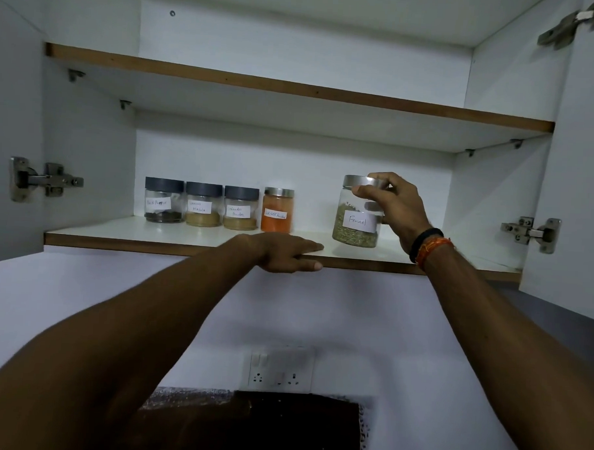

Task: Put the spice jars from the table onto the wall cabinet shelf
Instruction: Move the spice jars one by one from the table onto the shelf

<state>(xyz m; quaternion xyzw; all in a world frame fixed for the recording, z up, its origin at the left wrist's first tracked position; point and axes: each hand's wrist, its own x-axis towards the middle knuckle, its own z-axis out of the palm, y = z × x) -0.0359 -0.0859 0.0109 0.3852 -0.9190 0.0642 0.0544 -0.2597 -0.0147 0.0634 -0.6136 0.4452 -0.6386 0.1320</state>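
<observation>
Steel-lidded glass fennel jar point(357, 214), half full

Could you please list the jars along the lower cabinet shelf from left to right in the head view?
Black pepper jar → garam masala jar → coriander powder jar → orange powder jar → fennel jar, held at the lid by the right hand.

White laminate cabinet shelf with a brown wood edge point(372, 262) — five jars.

Three grey-lidded glass jars point(203, 203) and an orange-filled steel-lidded jar point(277, 210) stand in a row at the back; a labelled fennel jar point(357, 224) stands apart, rightward.
</observation>
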